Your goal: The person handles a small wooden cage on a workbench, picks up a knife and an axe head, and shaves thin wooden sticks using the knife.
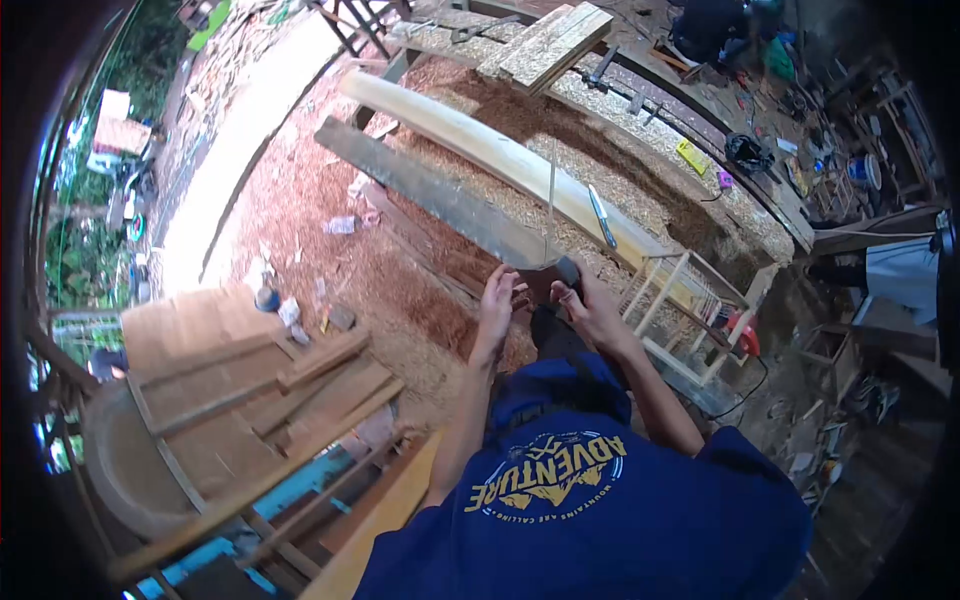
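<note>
My right hand (592, 308) is closed around a dark, flat object (541, 283), too shadowed to identify, at the near end of a weathered grey board (430, 192). Just left of it is my left hand (497, 308), its fingers curved and apart, with nothing visible in them. Beyond the board lies a long pale wooden beam (465, 135), and a knife (601, 216) with a blue-black handle rests on it. A thin upright stick (551, 200) shows near the board's end.
A slatted wooden frame (665, 300) stands at the right. Planks (556, 45) are stacked at the top; a yellow object (692, 157) lies on the far bench. Wood panels (215, 385) and lumber fill the lower left. Shavings (320, 250) cover the ground.
</note>
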Tool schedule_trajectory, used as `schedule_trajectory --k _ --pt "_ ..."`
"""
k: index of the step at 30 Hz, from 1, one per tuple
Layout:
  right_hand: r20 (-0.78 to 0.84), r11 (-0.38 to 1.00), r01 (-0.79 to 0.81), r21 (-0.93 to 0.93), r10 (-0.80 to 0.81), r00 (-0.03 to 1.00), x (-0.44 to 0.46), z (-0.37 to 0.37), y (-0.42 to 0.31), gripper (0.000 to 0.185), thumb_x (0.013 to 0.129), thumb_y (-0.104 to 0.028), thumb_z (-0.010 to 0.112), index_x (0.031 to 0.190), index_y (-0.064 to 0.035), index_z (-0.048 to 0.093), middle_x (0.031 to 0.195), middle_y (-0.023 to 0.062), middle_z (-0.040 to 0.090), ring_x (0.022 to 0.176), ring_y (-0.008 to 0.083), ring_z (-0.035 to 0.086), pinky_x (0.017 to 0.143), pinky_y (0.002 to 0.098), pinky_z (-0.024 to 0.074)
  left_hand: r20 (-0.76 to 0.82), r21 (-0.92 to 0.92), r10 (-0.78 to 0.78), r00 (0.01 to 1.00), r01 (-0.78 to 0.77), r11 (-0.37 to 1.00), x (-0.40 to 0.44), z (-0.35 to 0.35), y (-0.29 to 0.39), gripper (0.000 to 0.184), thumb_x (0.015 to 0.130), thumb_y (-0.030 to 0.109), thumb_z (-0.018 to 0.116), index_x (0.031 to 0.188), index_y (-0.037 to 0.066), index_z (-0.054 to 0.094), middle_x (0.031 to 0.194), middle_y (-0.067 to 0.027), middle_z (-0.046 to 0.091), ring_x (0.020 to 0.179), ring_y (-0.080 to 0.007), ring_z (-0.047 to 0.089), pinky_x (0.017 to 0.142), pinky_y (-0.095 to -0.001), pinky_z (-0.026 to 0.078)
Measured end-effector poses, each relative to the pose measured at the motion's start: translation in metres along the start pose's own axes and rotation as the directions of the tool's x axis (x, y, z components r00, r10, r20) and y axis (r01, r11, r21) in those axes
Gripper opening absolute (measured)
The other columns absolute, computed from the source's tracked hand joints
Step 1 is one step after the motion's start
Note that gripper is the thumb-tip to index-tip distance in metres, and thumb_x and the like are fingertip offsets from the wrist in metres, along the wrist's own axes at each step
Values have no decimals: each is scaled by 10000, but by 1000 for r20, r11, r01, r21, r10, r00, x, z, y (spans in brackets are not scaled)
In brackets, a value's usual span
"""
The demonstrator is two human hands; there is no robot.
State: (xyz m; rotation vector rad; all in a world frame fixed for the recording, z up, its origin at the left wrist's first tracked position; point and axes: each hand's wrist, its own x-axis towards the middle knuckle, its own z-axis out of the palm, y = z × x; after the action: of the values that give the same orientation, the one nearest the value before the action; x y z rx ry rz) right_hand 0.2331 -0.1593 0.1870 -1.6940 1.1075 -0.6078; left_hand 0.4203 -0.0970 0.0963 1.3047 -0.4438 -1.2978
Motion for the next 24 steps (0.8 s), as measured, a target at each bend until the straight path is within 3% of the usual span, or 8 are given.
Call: schedule_trajectory --k 2,3,6,8,11,14,19,24 --pt "-38 987 51 -152 -57 998 32 -4 -10 478 1029 -387 549 1354 -47 462 853 70 686 662 136 596 605 302 474 53 37 -15 998 13 999 44 6 10 393 1044 296 550 1327 24 531 1119 -92 682 1004 -146 650 833 -281 542" --pt "-29 998 51 -29 -52 998 49 -5 -10 538 1023 -464 520 1350 -41 458 859 82 699 657 165 609 610 328 486 74 41 -15 997 12 999 62 7 18 383 1038 285 564 1312 17 540 1107 -88 685 991 -146 656 834 -278 544" --pt "49 975 -100 198 92 995 85 -15 -11 532 1028 -456 514 1345 -34 449 843 77 696 655 166 610 605 328 487 95 8 -70 993 69 998 88 1 32 365 1008 226 619 1278 -12 561 1082 -85 692 951 -138 668 830 -274 554" --pt "9 963 -131 235 132 991 107 -22 -13 473 1033 -381 542 1329 -25 444 837 56 667 620 118 557 567 283 458 119 -20 -87 989 90 996 117 -3 47 360 983 178 659 1260 -36 573 1070 -85 696 922 -132 674 825 -273 562" --pt "-36 875 -204 440 244 969 127 -17 -8 450 1027 -369 562 1296 -24 456 833 26 624 599 71 489 537 241 420 207 133 -110 972 83 988 164 -12 53 354 944 129 707 1235 -41 598 1061 -88 706 902 -126 679 802 -268 570" --pt "-130 877 -188 441 270 954 139 -13 -7 445 1027 -384 556 1269 -22 464 825 30 625 594 71 493 530 244 418 316 248 -152 936 73 966 204 -9 66 335 921 98 728 1207 -44 627 1048 -81 712 888 -122 680 783 -257 567" --pt "-392 847 -128 515 366 844 152 19 -28 472 1018 -431 550 1257 -30 478 813 31 629 582 73 515 525 244 433 442 391 -248 862 64 918 250 10 99 316 913 125 742 1181 -25 670 1036 -73 724 929 -107 665 807 -249 533" --pt "-640 845 -40 533 434 634 167 82 -54 517 1008 -458 551 1289 -30 486 792 29 645 577 67 537 515 243 442 650 425 -323 687 24 905 297 1 120 282 914 127 739 1150 -19 695 983 -69 738 883 -112 673 783 -255 532"
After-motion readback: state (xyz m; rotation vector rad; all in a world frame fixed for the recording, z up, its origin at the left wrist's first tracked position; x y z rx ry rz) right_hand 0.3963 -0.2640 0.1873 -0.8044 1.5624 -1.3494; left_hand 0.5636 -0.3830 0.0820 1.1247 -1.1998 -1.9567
